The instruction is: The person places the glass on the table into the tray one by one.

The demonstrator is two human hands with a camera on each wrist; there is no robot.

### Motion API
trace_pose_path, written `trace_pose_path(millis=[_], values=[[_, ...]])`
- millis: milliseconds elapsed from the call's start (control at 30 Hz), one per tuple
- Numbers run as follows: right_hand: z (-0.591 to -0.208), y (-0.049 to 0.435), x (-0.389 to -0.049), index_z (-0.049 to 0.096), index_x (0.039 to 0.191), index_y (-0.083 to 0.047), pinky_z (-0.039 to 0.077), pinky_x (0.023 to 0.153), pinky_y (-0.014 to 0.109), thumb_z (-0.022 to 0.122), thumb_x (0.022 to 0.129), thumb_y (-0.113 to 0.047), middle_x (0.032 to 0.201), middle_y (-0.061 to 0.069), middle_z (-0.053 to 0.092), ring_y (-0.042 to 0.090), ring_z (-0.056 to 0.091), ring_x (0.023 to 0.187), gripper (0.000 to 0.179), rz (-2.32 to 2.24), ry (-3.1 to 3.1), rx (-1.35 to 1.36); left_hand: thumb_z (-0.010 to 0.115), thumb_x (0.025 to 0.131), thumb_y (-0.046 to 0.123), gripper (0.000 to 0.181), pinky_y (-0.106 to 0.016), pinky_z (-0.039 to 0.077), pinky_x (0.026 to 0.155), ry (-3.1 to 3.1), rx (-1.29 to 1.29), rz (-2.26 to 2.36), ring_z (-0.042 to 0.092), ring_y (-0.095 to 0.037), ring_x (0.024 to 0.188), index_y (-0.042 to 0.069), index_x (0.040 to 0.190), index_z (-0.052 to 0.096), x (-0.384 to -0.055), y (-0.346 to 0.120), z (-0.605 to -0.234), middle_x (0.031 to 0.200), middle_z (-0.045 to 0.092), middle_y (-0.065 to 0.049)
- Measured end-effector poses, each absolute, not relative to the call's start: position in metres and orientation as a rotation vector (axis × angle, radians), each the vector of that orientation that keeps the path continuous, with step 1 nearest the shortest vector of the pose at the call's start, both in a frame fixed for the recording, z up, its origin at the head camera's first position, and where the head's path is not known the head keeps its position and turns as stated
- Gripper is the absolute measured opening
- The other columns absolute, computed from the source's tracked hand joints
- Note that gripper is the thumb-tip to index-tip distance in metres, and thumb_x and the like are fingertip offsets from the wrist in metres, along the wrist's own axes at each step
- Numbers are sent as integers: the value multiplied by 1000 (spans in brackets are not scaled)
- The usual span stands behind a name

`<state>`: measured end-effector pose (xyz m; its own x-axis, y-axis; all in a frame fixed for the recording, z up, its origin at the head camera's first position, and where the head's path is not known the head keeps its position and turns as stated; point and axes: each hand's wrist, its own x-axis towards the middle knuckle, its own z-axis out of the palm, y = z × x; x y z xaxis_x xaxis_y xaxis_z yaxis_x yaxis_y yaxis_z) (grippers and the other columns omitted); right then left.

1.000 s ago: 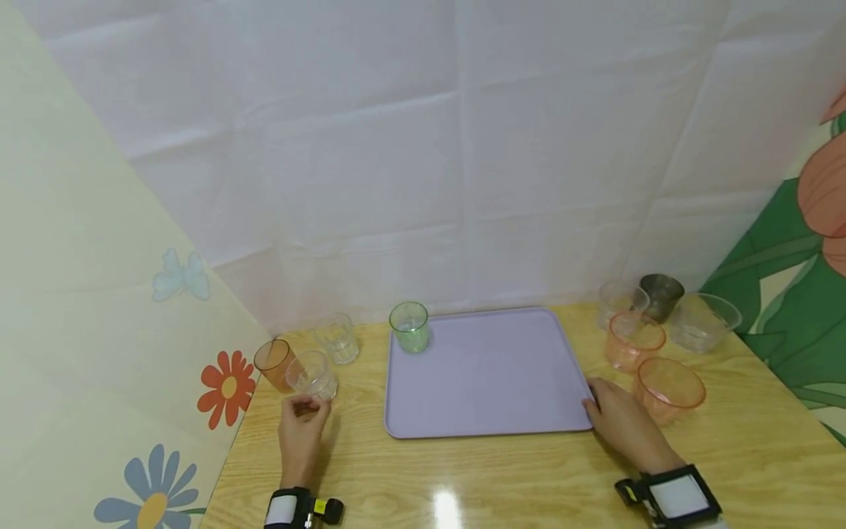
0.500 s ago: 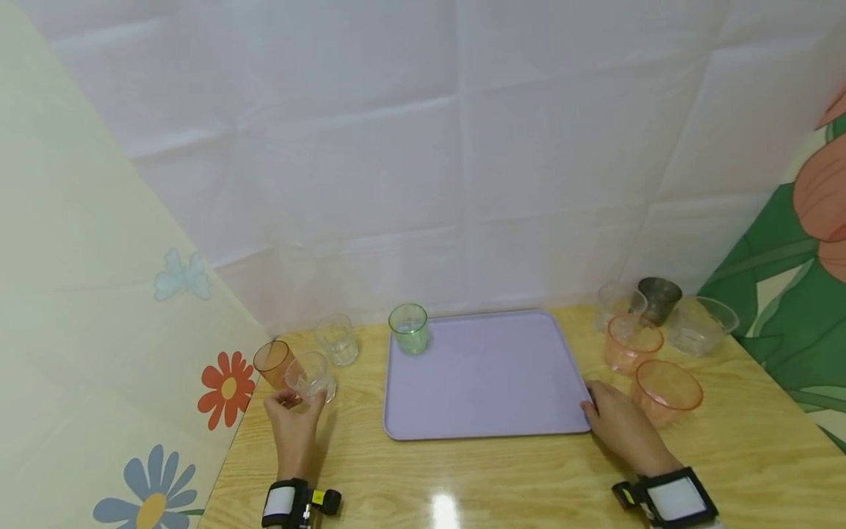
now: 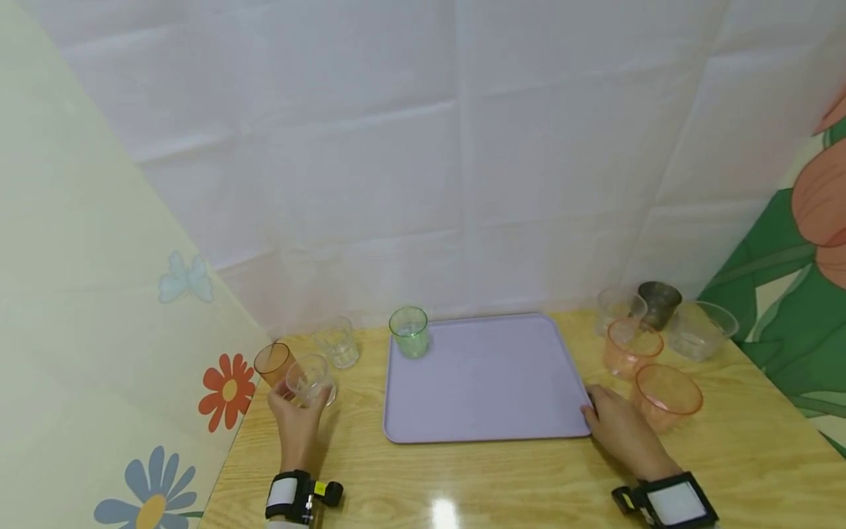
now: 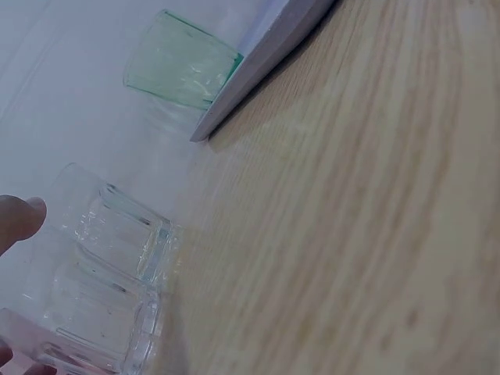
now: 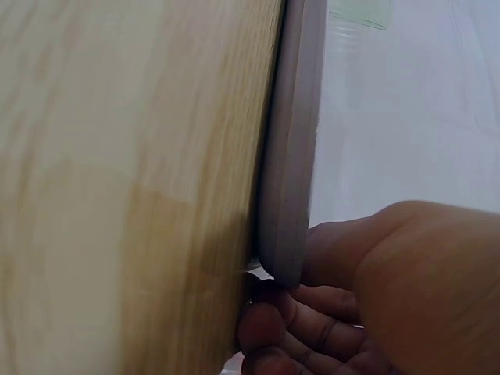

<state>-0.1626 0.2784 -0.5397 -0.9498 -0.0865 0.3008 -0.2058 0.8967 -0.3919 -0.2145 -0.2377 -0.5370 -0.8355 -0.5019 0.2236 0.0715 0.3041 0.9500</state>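
In the head view my left hand (image 3: 297,419) is at a clear drinking glass (image 3: 311,378), thumb on its right side and fingers on its left. The left wrist view has the thumb (image 4: 22,220) near the rim of this upright glass. Just behind stand an amber glass (image 3: 273,360) and a second clear glass (image 3: 338,344). My right hand (image 3: 623,428) grips the lilac tray (image 3: 485,382) by its right edge near the front corner. The right wrist view puts the thumb over the tray and curled fingers (image 5: 262,326) under its corner. A green glass (image 3: 410,336) stands at the tray's back left.
Right of the tray are two orange bowls (image 3: 666,393), a clear cup (image 3: 620,308), a dark grey cup (image 3: 659,305) and a clear bowl (image 3: 702,334). A white cloth wall (image 3: 370,184) rises behind the wooden table (image 3: 396,481), with printed panels at both sides.
My left thumb and fingers have spread from close together and moved forward around the clear glass. The glass stays in place. My right hand keeps its hold on the tray.
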Motion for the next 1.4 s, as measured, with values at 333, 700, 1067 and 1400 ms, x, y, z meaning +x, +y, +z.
trace_pose_path(millis=[333,700,1067,1400], values=[[-538,277,-160,59,105,9,52,69,55,66,85,-6,90,23,64,40,62,85,26,620,-2791,216,83,72,38,99,-57,31,108,-2089,326,-1617,30,-36,131,5,142,20,-223,-239,-544,142,26,-23],[-542,278,-159,59,105,11,52,69,55,66,84,-6,91,23,64,40,62,84,27,613,-2779,225,83,73,36,95,-56,31,108,-2077,306,-1580,31,-35,132,7,141,24,-225,-238,-548,141,31,-21],[-542,279,-159,58,105,11,52,69,55,66,84,-5,92,23,64,40,62,85,28,619,-2781,229,83,72,40,91,-53,34,107,-2105,291,-1548,35,-35,130,5,137,30,-226,-238,-546,135,33,-19],[-541,278,-163,58,105,11,52,69,55,66,84,-5,91,24,64,40,62,85,28,620,-2780,226,82,73,40,93,-52,33,107,-2128,325,-1624,38,-32,127,6,139,25,-230,-240,-544,134,43,-19]])
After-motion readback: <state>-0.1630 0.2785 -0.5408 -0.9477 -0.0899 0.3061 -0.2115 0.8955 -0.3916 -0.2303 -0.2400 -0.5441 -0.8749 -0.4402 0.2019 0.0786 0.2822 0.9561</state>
